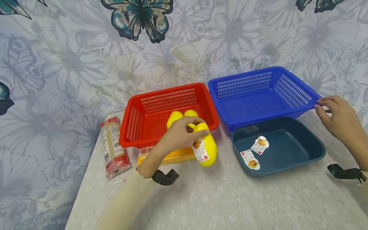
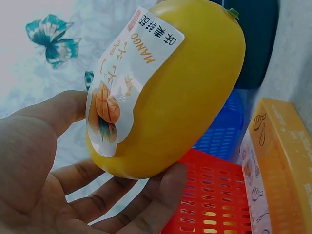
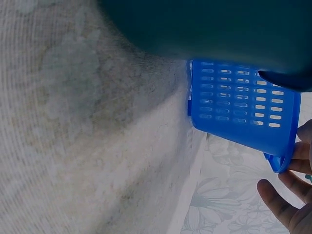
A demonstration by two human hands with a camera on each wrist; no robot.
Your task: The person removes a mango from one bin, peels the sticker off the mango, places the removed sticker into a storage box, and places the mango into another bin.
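My left hand (image 1: pixel 184 132) grips a yellow plastic mango (image 2: pixel 190 92), thumb on one side and curled fingers on the other. A white label printed with mango pictures (image 2: pixel 126 83) is stuck to its side. It is held over the near right corner of the red basket (image 1: pixel 169 90), where more yellow mangoes (image 1: pixel 174 118) lie, partly hidden by the hand. At the far right, my right hand (image 1: pixel 340 118) pinches the corner rim of the blue basket (image 1: pixel 244 119) between thumb and forefinger, the other fingers spread loosely.
A dark teal basin (image 1: pixel 287 143) holds two loose mango labels (image 1: pixel 260 145) in front of the blue basket. Against the red basket's front lies a yellow sauce box (image 1: pixel 172 158). A red-and-clear noodle pack (image 1: pixel 115 147) lies left. The patterned wall (image 1: pixel 86 64) rises behind.
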